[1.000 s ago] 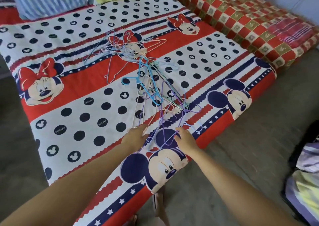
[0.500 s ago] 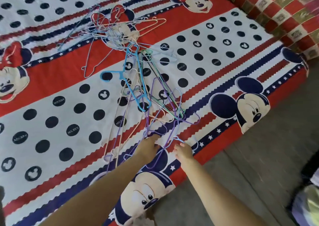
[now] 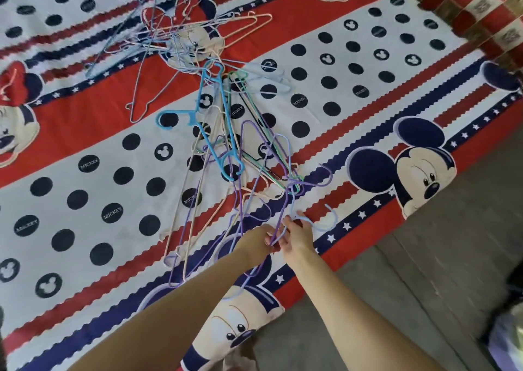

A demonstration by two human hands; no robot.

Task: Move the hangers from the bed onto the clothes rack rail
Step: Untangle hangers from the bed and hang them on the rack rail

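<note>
Two hands meet at the near end of a tangled heap of hangers (image 3: 223, 133) lying on the bed (image 3: 85, 150), close to its near edge. The left hand (image 3: 256, 242) has its fingers curled around the thin purple wire hanger (image 3: 250, 155) at the heap's near end; the fingertips themselves are hidden behind the wire and the other hand, so the exact grip cannot be confirmed beyond the curl. The right hand (image 3: 297, 236) lies just beside it, touching or nearly touching, with its fingers (image 3: 283, 230) spread slightly and threaded among the purple and pale blue wires; a pale blue hook (image 3: 329, 220) curves out just to the right of these fingers. Whether the right hand pinches a wire or merely rests among them cannot be told.

Beyond the fingers, the heap runs away across the sheet: a thick bright blue plastic hanger (image 3: 209, 133) lies across the middle, with green, cream and lilac wires under and beside it. Farther still, well beyond the fingertips, a second cluster of pale blue, pink and peach hangers (image 3: 181, 39) rests on the red band of the cartoon-mouse sheet. Left of the fingers, purple and cream wires reach toward the left forearm. To the right of the right hand, past the bed edge, lies grey floor (image 3: 424, 271). A red checked cover (image 3: 481, 11) sits at the far right corner.
</note>
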